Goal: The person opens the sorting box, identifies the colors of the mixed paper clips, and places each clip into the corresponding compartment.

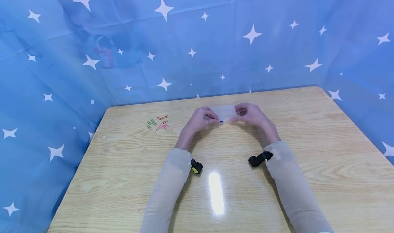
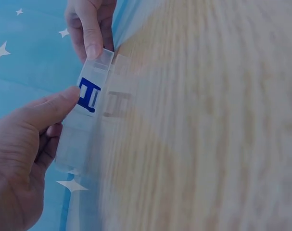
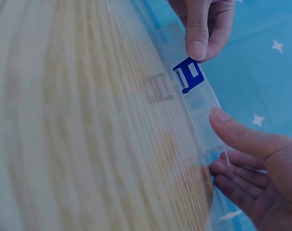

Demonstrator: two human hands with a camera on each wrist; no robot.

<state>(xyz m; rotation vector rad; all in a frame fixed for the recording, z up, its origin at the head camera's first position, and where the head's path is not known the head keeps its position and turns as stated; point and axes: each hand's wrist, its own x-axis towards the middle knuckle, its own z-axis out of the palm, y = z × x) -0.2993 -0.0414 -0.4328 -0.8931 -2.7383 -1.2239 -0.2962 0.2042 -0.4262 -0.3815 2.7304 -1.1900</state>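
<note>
A clear plastic box point(image 1: 224, 110) with a blue latch point(image 3: 190, 76) sits on the table near its far edge, between the two hands. My left hand point(image 1: 200, 119) holds the box's left part. Its thumb tip touches the box right by the latch, with the other fingers bent against the side in the left wrist view. On the right end, my right hand point(image 1: 253, 114) grips the box, thumb on the top front edge and fingers curled around the end. The latch lies against the front face; whether it is fastened I cannot tell. Nothing can be made out inside the box.
Left of the hands, loose paper clips lie in small groups: green clips point(image 1: 151, 123), orange-red clips point(image 1: 163, 118) and pink clips point(image 1: 162, 127). A blue star-patterned curtain point(image 1: 197, 38) hangs behind the wooden table point(image 1: 123, 185). Black wrist cameras sit at both sleeves.
</note>
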